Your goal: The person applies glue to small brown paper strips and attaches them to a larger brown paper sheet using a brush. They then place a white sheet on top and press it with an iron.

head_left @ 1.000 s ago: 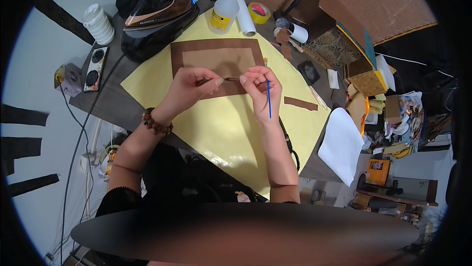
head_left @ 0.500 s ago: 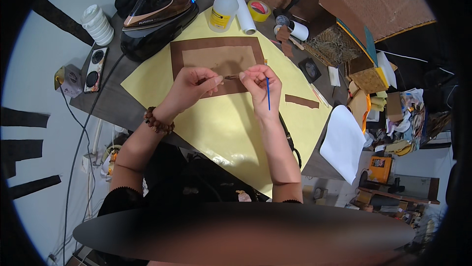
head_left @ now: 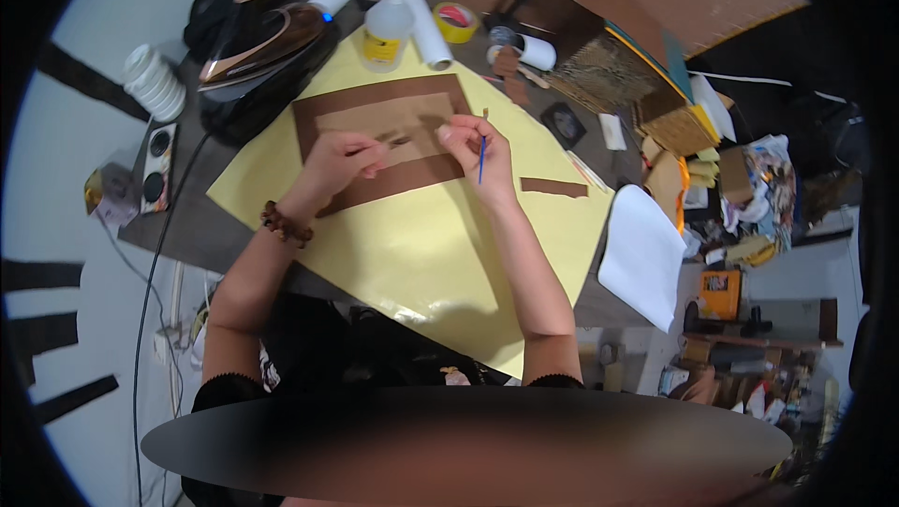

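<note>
Head view, looking down on my bench. My left hand has its fingers drawn together in a pinch on a thin dark strip that runs across to my right hand; I judge both hands keep it taut and low so it lies flat on the brown frame piece beneath them.

My right hand pinches the strip's other end with its fingertips, and a blue-handled brush is tucked along the same hand, its tip pointing away from me, probably parked there so I need not put it down.

The frame piece rests on a yellow sheet, likely there to shield the table. Just right of my right hand lies a loose brown strip. Beyond both hands stands a glue bottle with a white roll beside it; beyond my left hand sits an iron.
</note>
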A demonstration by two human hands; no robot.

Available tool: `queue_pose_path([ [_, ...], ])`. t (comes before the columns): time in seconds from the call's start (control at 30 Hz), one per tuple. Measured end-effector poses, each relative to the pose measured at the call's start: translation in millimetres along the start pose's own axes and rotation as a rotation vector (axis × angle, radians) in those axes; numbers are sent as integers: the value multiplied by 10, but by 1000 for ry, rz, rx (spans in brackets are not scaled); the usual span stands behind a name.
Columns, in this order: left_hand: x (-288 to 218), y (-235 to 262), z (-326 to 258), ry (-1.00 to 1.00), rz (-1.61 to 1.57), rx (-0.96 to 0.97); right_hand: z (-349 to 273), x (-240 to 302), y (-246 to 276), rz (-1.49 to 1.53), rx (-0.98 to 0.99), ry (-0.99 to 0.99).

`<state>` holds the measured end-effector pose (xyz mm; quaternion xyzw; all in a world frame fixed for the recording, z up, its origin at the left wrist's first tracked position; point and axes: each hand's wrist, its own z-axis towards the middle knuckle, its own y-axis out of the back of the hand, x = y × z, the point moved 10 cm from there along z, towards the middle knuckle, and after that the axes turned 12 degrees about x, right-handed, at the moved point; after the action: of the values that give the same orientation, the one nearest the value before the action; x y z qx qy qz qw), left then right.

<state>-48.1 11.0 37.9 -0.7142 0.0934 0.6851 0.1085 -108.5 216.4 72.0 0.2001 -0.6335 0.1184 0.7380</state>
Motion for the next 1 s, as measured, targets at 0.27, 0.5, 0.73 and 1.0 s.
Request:
queue_pose_path([
  [0.27,269,315,148,3,132,-11,24,85,1557,-1158,-340,234],
  [0.5,347,481,63,17,53,-109,311,-29,1360,-1063,-175,396],
  [0.73,349,464,58,-23,68,-139,1210,-126,926,-1041,-144,437],
  [1.0,274,458,34,-12,81,-150,1563,-575,950,-1238,-238,220],
])
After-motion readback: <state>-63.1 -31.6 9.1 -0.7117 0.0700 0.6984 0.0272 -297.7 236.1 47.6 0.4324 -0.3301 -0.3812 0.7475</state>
